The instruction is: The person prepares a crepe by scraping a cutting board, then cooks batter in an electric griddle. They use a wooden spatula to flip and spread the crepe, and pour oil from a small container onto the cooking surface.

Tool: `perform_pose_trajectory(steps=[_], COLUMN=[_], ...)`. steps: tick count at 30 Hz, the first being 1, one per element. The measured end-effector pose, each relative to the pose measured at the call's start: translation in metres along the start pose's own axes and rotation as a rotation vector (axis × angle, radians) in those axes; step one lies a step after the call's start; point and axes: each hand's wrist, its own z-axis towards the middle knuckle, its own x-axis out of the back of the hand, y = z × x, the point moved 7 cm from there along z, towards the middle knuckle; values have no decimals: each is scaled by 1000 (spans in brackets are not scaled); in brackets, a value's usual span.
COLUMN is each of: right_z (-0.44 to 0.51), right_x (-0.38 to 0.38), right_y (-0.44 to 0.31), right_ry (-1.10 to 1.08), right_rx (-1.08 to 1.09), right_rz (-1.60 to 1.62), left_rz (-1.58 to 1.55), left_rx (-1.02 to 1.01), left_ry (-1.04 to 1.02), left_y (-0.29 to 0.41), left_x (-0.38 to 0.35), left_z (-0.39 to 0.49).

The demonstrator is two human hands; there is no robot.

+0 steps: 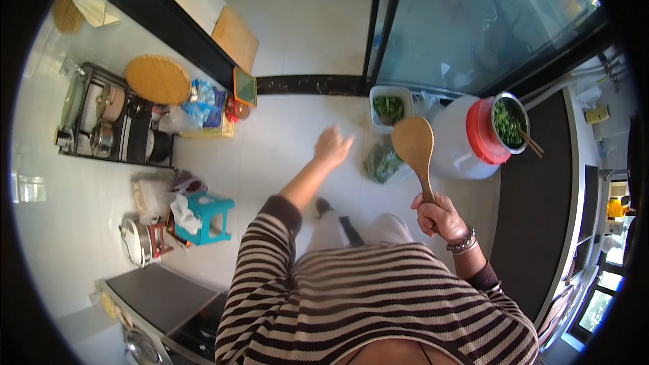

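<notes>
My right hand grips the handle of a large wooden paddle-shaped spoon, its broad round end pointing away from me. Bracelets circle that wrist. My left hand is held out over the floor, blurred, with the thumb apart and nothing visible in it. Beyond the spoon stands a white plastic tub of leafy greens. A plastic bag of greens lies on the floor, partly behind the spoon. To the right, a metal bowl of chopped greens with chopsticks rests on a red-lidded white barrel.
A teal plastic stool stands at left, near a black rack with pots and a woven tray. Ahead are a dark door sill and a glass sliding door. A dark counter runs along the right.
</notes>
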Motion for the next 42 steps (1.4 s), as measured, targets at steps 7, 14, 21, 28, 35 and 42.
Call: perform_pose_trajectory(steps=[7, 14, 21, 28, 35, 42], right_z=[153, 307, 453, 613, 757, 813], right_x=[7, -42, -19, 77, 118, 244], right_y=[-14, -171, -306, -386, -476, -541], right_ry=[555, 543, 400, 780, 720, 786], right_rx=[203, 603, 525, 327, 174, 146], right_rz=[-1236, -1152, -1159, -803, -500, -66], left_rz=[-140, 44, 221, 202, -73, 215], left_rx=[-543, -558, -447, -105, -638, -618], left_ry=[156, -82, 161, 229, -141, -137], left_y=[97, 82, 19, -82, 113, 112], left_x=[91, 131, 250, 348, 323, 249], left_z=[78, 196, 406, 645, 797, 994])
